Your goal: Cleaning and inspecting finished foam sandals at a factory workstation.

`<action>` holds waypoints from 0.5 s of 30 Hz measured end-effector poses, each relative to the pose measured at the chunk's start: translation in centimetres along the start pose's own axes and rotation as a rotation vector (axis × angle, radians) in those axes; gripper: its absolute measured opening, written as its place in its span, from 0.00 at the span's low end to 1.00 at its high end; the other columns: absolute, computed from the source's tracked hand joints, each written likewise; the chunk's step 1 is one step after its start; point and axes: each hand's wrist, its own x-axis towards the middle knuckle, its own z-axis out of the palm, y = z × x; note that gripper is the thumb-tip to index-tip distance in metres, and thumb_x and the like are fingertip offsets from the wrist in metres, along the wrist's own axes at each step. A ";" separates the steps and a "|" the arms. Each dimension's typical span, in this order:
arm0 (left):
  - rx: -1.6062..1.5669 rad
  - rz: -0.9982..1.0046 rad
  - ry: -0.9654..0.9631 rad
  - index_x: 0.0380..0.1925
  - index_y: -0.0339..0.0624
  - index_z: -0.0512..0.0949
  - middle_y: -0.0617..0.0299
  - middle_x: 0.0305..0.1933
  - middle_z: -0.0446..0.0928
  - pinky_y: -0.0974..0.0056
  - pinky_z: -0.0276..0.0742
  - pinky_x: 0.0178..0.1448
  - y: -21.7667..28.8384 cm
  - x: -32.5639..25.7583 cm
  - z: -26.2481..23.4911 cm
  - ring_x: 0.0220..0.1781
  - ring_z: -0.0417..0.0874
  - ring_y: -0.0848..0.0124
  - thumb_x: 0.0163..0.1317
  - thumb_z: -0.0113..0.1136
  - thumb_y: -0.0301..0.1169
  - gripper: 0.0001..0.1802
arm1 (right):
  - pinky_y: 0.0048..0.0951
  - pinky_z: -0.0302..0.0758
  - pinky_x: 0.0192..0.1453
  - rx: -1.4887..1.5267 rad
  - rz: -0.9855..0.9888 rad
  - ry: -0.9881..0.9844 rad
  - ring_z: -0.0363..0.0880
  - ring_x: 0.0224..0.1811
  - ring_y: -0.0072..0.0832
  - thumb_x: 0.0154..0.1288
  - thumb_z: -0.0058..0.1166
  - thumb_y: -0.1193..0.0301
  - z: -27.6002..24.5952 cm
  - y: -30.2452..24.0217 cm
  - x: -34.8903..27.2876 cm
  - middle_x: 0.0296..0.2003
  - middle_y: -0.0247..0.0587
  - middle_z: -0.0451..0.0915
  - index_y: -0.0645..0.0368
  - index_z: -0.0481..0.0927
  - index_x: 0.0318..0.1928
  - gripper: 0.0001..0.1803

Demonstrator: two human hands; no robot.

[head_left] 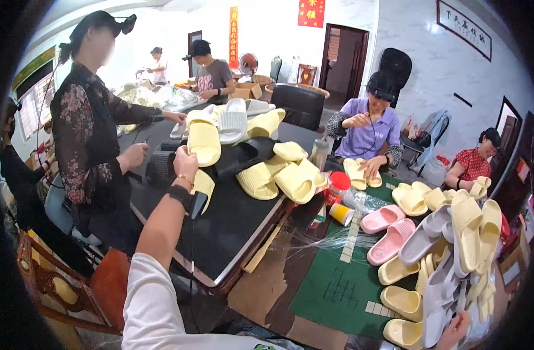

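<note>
My left hand (186, 163) reaches out over the black table and is closed on the near end of a yellow slipper (205, 143). Just beyond it are a grey slipper (232, 121) and a heap of yellow slippers (296, 182); black slippers (236, 161) lie among them. Another yellow slipper (205, 188) shows beside my wrist. At the lower right, my right hand (455, 330) is by a grey slipper (435, 309), its fingers drawn together. What they grip, if anything, is hidden. Yellow and grey slippers (467, 233) are piled up above that hand.
A person in a dark flowered top (83, 128) stands left of the black table (220, 242). Across the green mat (322, 286), someone in a purple shirt (369, 131) handles yellow slippers. Pink slippers (391, 240), a yellow cup (341, 214) and a red-lidded jar (338, 185) are nearby.
</note>
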 end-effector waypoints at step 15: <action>-0.686 0.008 -0.676 0.58 0.32 0.68 0.55 0.55 0.74 0.64 0.73 0.59 11.6 -22.6 -10.7 0.55 0.77 0.68 0.70 0.45 0.23 0.18 | 0.30 0.75 0.54 1.541 0.276 -0.704 0.76 0.54 0.29 0.67 0.51 0.75 9.5 -17.4 -4.1 0.55 0.47 0.75 0.64 0.71 0.59 0.20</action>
